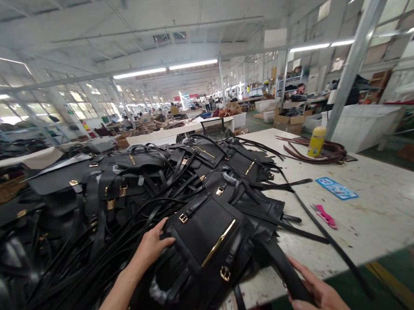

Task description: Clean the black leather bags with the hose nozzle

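Note:
A black leather bag (201,235) with gold buckles and a gold zip lies before me on the table. My left hand (155,244) rests at its upper left edge, thumb and fingers on the leather; part of the grip is hidden behind the edge. At the lower right my right hand (313,289) is closed around a wide black strap (281,258) that runs up toward the bag. More black bags (124,178) with loose straps are heaped behind and to the left.
On the white table (382,209) are pink thread snips (325,216), a blue-edged card (337,187), a yellow bottle (316,141) and coiled brown straps (298,151). A metal post (355,47) rises past the far right edge. White bins (362,122) and cardboard boxes (289,121) stand beyond.

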`<state>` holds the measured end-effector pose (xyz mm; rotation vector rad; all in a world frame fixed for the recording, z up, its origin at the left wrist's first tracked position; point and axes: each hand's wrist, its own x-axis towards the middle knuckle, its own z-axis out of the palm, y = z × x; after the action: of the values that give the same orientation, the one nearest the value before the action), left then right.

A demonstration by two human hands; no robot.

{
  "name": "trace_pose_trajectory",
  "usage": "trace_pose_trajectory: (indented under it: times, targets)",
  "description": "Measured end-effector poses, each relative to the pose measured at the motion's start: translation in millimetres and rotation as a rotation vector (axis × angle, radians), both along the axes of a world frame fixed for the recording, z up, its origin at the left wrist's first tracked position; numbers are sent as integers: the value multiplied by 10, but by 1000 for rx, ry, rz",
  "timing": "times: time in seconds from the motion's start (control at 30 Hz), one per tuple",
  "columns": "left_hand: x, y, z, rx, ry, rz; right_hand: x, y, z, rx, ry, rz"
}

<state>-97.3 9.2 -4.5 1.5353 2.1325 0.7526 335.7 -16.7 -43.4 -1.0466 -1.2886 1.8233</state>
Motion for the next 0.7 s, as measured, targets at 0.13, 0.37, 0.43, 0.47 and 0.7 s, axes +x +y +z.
trace_pose_trajectory:
  times: [0.13, 0.37, 0.43, 0.47, 0.7]
  targets:
    - [-133, 41, 110, 9, 25, -22, 80, 183, 120, 0, -62, -44]
    - [-90, 121, 55, -4, -6, -54, -82, 532, 242, -111, -101, 150]
    - [-71, 131, 36, 1, -41, -74, -190, 630, 219, -129, -70, 138]
    - [-69, 134, 30, 3, -62, -82, -242, 677, 207, -118, -54, 111]
    - [-101, 94, -21, 0, -163, 27, -359, 893, 219, 40, -27, -131]
